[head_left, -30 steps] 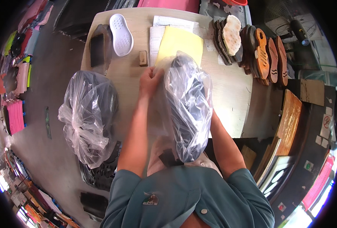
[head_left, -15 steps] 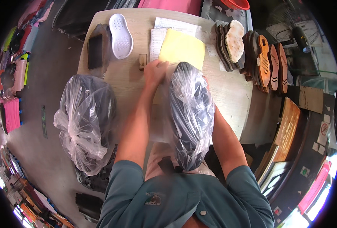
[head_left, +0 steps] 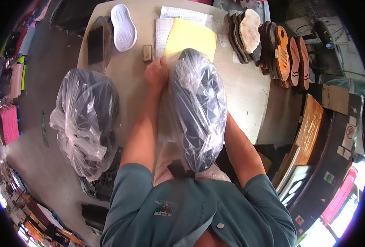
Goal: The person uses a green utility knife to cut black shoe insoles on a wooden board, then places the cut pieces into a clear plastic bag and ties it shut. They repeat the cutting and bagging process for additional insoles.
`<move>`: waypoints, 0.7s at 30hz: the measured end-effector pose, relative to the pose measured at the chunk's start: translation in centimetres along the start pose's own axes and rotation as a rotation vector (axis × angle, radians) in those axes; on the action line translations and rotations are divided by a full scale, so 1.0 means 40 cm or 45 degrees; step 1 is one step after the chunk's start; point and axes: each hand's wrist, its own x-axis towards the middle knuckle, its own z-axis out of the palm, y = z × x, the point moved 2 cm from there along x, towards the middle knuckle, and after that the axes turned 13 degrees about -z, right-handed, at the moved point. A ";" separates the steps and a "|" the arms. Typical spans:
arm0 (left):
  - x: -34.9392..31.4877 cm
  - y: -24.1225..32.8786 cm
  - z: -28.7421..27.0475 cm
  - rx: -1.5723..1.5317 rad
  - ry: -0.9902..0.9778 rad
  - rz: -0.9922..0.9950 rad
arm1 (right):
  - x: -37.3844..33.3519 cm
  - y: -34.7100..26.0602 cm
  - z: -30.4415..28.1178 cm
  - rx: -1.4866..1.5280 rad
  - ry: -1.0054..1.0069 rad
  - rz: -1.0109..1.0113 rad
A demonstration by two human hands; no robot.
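In front of me a clear plastic bag [head_left: 201, 107] stands tall, packed with dark contents whose kind I cannot make out through the creased film. At its upper left edge, my left hand [head_left: 157, 73] is closed, with the fingers at the film. My right forearm reaches behind the bag's right side, and the bag hides that hand. A yellow sheet [head_left: 192, 37] lies on the table just beyond the bag, over white printed papers [head_left: 162, 31]. Close to my left hand sits a small tan block [head_left: 148, 53].
Left of me is another knotted clear bag [head_left: 87, 119] with dark contents. The pale table [head_left: 248, 99] also bears a white shoe sole [head_left: 124, 29], a dark phone [head_left: 95, 45] and several brown and orange soles [head_left: 282, 57]. Boards [head_left: 308, 127] lean at the right, near a fan [head_left: 324, 35].
The whole view has shifted, so the table and its things appear higher and slightly left. The bag's top has moved a bit farther over the yellow sheet; my left hand stays at its edge.
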 end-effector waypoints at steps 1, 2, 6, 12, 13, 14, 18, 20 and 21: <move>0.000 -0.001 -0.002 0.066 -0.054 -0.028 | -0.019 -0.001 -0.001 0.017 0.002 0.006; -0.015 -0.006 -0.013 -0.083 -0.023 -0.054 | -0.043 -0.004 -0.005 0.038 0.007 0.008; -0.127 -0.068 -0.061 -0.555 -0.172 -0.306 | -0.168 -0.019 -0.016 0.127 0.023 0.047; -0.307 -0.133 -0.073 -0.779 -0.473 -0.483 | -0.316 -0.004 0.011 0.139 -0.002 0.151; -0.310 -0.130 -0.081 -0.436 -0.375 -0.275 | -0.316 0.002 0.021 0.140 -0.005 0.160; -0.312 -0.122 -0.089 -0.108 -0.234 -0.058 | -0.315 0.004 0.028 0.139 -0.005 0.164; -0.285 -0.106 -0.109 -0.036 -0.291 0.067 | -0.295 -0.009 0.029 0.231 -0.002 0.186; -0.263 -0.105 -0.132 0.145 -0.374 -0.073 | -0.287 -0.032 0.005 0.429 0.015 0.227; -0.255 -0.097 -0.160 0.060 -0.206 -0.044 | -0.284 -0.046 -0.011 0.571 0.024 0.255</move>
